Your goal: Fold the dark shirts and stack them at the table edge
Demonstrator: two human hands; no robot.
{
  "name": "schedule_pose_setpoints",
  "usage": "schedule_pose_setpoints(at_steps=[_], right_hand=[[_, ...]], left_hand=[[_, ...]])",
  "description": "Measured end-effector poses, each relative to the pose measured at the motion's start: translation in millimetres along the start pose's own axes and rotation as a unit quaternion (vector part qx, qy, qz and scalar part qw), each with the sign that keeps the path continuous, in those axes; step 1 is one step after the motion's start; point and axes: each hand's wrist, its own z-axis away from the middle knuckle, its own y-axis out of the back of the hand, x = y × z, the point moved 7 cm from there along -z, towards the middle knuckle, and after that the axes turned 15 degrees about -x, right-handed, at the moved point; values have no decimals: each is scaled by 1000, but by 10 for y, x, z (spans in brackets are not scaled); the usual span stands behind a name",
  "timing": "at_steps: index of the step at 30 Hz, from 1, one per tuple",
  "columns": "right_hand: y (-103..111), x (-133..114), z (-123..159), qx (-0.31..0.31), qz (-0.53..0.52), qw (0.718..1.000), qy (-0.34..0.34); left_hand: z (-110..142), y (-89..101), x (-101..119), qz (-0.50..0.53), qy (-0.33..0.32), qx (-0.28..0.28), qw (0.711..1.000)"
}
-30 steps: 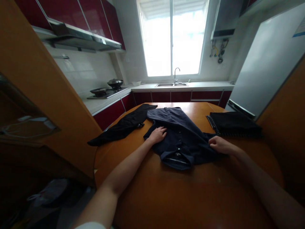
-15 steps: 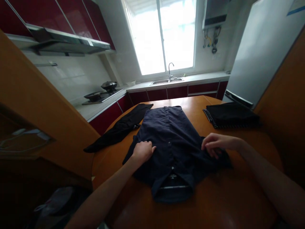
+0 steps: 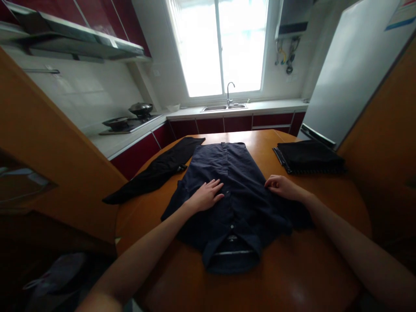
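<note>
A dark navy button-up shirt (image 3: 240,203) lies spread front side up, its collar towards me and its hem at the far side. My left hand (image 3: 207,196) rests flat on the shirt's front, left of the button strip, with the fingers stretched out. At the shirt's right side edge, near the sleeve, my right hand (image 3: 283,187) has its fingers curled and pinched on the cloth. The right sleeve lies out to the side below that hand.
The shirt lies on a rounded wooden table (image 3: 299,264). Black trousers (image 3: 156,171) lie along its left edge, and a folded black stack of cloth (image 3: 310,157) at the right. Beyond are a counter with a sink (image 3: 224,107), a stove (image 3: 133,125) and a fridge (image 3: 354,65).
My left hand has opened from curled fingers to lying flat, further along the shirt. My right hand has moved inward to the shirt's side edge and closed there. The view has shifted slightly.
</note>
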Motion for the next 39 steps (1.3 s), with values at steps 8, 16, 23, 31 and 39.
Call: schedule_pose_setpoints(at_steps=[8,16,23,31,39], right_hand=[[16,-45,116,-67,28,997,-26],[155,-13,164,-35,73,995,-58],[87,32,153,-54,36,996,-61],[160,156,158,-12,11,996,-90],[238,430,551,-153,-6,965,-213]], left_hand=[[359,259,57,53,-50,-24,997],[660,192,-675,-24,224,-112,968],[678,211,-783,15,233,-94,968],[1277,862,-1233,-36,406,148,901],[328,341,-60,20,35,167,985]])
